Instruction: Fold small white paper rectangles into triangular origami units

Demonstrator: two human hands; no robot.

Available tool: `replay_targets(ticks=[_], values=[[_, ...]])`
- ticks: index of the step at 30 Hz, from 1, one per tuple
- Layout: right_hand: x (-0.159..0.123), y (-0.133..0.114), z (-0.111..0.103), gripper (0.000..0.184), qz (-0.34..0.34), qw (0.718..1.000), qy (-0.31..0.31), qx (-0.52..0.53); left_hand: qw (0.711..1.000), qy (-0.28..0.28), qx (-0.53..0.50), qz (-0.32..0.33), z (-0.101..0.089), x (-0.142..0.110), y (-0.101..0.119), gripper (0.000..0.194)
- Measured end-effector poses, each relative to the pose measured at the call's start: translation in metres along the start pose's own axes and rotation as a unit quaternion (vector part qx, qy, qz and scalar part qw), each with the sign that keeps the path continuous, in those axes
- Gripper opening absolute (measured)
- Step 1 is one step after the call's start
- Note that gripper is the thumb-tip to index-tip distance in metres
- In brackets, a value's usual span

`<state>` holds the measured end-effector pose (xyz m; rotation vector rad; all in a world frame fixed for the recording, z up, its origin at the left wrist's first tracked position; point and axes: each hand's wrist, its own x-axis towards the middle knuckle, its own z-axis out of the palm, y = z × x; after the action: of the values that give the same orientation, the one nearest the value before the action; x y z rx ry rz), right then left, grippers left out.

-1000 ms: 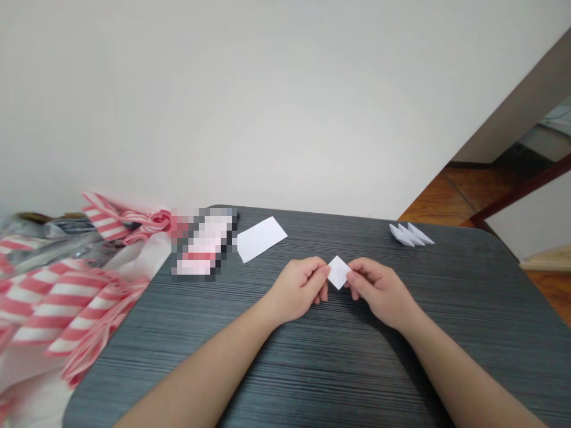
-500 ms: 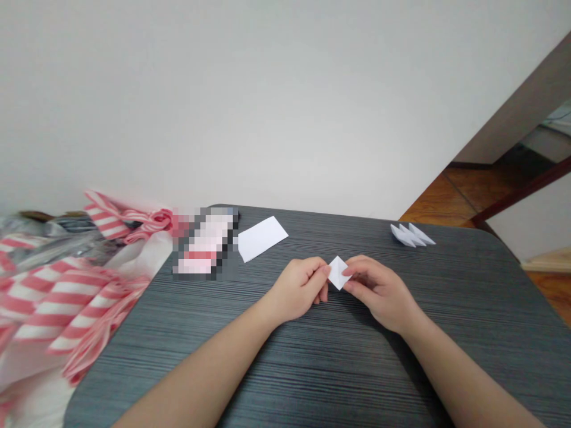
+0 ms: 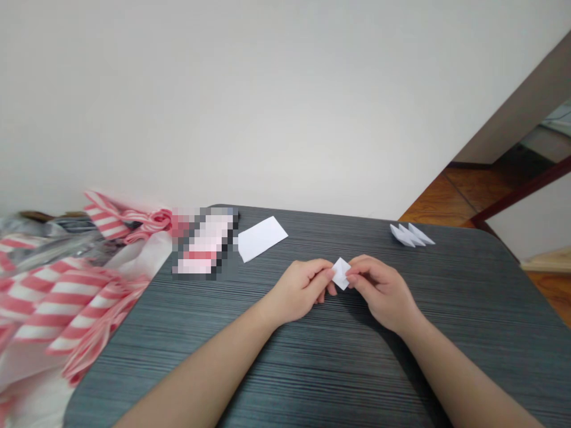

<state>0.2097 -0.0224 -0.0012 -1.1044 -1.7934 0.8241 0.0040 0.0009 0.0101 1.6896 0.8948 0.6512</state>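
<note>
A small folded white paper diamond (image 3: 341, 273) is held above the table between both hands. My left hand (image 3: 302, 290) pinches its left corner between thumb and fingers. My right hand (image 3: 379, 291) pinches it from the other side, and the fingertips hide part of its edges. Beyond my hands, a flat rectangle of white paper (image 3: 262, 239) lies on the dark grey woodgrain table (image 3: 357, 380). Several folded white paper pieces (image 3: 410, 235) lie nested together near the far right edge.
A pixelated pink, white and black object (image 3: 205, 244) lies at the table's far left corner. Red-and-white striped bags (image 3: 57, 303) and plastic wrapping crowd the left side. A white wall stands behind, with an orange wooden floor (image 3: 464, 193) at right.
The paper diamond has moved slightly right and turned a little between my fingers. My right fingers have shifted on it, and my left hand has moved slightly right.
</note>
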Motion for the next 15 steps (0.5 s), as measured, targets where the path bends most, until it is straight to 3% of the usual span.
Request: replay_targets(ticks=[10,15], values=[[-0.0007,-0.003,0.0026,0.01,-0.015,1.0,-0.014,-0.004,0.999,0.005,0.035,-0.011,0.0012,-0.0018,-0.0061,0.03],[-0.0005,-0.001,-0.0001,0.012,-0.056,0.997,-0.045,-0.031,0.999,0.005,0.023,-0.022,0.0011,-0.0014,-0.0047,0.032]])
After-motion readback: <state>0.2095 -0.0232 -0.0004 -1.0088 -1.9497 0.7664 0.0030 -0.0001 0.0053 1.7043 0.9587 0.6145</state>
